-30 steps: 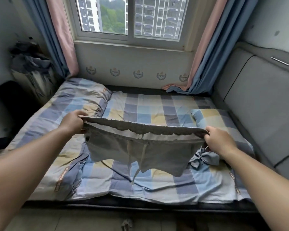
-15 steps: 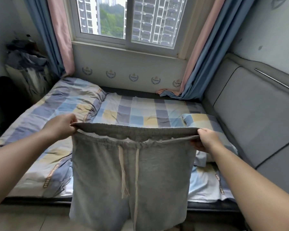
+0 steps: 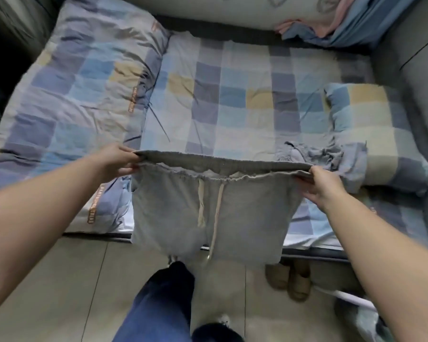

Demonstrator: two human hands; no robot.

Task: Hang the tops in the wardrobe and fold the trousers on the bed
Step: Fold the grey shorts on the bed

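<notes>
Grey shorts hang over the bed edge, waistband level, legs pointing down; hems partly hidden. Left hand and right hand each pinch a waistband end.

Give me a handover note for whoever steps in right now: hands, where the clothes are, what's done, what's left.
Left hand: grips the left end of the grey shorts' waistband.
Right hand: grips the right end of the waistband.
The shorts hang stretched between both hands over the near edge of the bed, legs dangling toward the floor, drawstrings loose in front.
A crumpled blue-grey garment lies on the bed against the pillow on the right.
Done: shorts picked up and spread out.
Left: lay them flat on the bed and fold them, then deal with the crumpled garment. No wardrobe in view.
</notes>
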